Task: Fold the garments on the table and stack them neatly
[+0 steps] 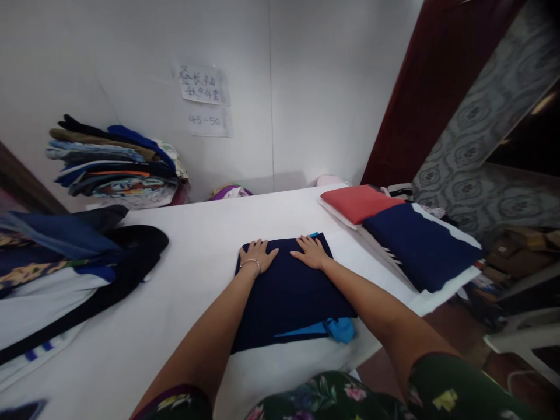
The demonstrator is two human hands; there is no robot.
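A dark navy garment [293,297], folded into a rough rectangle, lies on the white table in front of me. Bright blue fabric [340,330] pokes out at its near right edge, and a sliver of it shows at the far right corner. My left hand [258,256], with a bracelet at the wrist, rests flat on the garment's far left part, fingers spread. On the far right part my right hand [311,252] also lies flat with its fingers apart. Neither hand grips the cloth.
Loose clothes [65,262] are heaped on the left side of the white table [188,291]. Behind them stands a tall stack of folded clothes [122,160]. Folded red [361,203] and navy garments [422,245] lie at the right. A white chair [520,344] stands beyond.
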